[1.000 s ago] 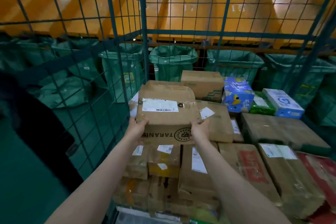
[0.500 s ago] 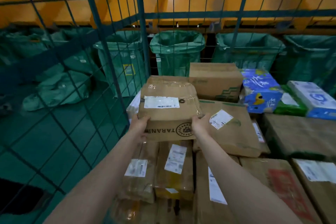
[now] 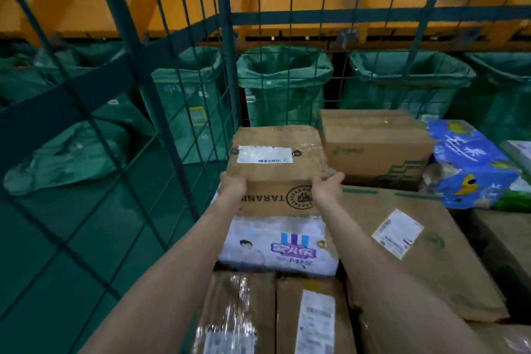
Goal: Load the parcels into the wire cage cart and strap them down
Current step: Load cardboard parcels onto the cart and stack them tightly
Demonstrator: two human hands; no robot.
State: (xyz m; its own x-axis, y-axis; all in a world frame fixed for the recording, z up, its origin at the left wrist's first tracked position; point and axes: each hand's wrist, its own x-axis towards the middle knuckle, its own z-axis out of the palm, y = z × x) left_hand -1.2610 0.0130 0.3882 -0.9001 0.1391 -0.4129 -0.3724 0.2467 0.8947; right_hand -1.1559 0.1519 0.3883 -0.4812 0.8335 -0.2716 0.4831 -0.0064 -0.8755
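Two hands share one brown carton (image 3: 275,152): left hand (image 3: 232,187) grips its near-left corner and right hand (image 3: 327,187) its near-right, fingers curled over the top edge. The carton lies straight ahead of both, long axis crosswise, over a white printed box (image 3: 275,244) in the far-left corner of the cage cart (image 3: 227,60). Contact underneath unclear. Judgement: a level push forward seats it.
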